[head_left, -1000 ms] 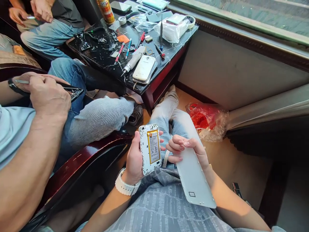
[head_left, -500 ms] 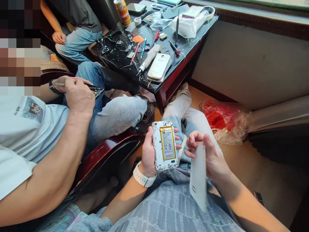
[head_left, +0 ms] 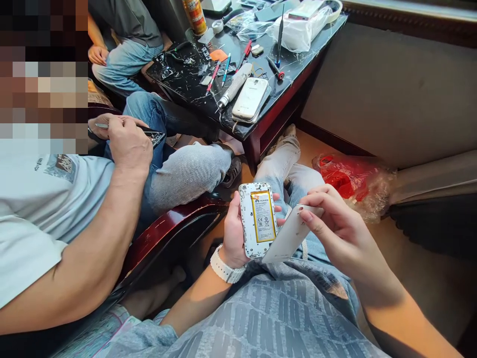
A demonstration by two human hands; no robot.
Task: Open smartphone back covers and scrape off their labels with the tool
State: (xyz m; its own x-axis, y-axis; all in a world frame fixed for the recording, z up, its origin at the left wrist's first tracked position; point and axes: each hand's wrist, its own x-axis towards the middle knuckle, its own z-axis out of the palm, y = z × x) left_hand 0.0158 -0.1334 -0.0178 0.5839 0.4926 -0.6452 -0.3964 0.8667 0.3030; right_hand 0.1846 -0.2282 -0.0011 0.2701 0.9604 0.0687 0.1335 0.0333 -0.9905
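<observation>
My left hand (head_left: 234,231) is wrapped round a white smartphone (head_left: 249,219) whose back is off. A battery (head_left: 265,216) with a yellow border and printed label shows inside it. Between the thumb and fingers of my right hand (head_left: 331,223) is a white phone back cover (head_left: 288,236), pinched by its upper end. The cover tilts down to the left, and its lower end overlaps the phone's lower right corner in view; I cannot tell whether they touch. A white watch (head_left: 226,267) sits on my left wrist.
Ahead, a black table (head_left: 208,112) carries a stack of phones (head_left: 250,99), a grey cylindrical screwdriver (head_left: 234,87), pens, a can (head_left: 194,17) and plastic bags. A co-worker's hands (head_left: 130,141) hold an opened phone at left. A red plastic bag (head_left: 345,176) lies on the floor.
My right hand has swung the back cover from hanging upright to slanting left, its lower end now at the phone. My left hand still holds the phone; the whole view has shifted slightly.
</observation>
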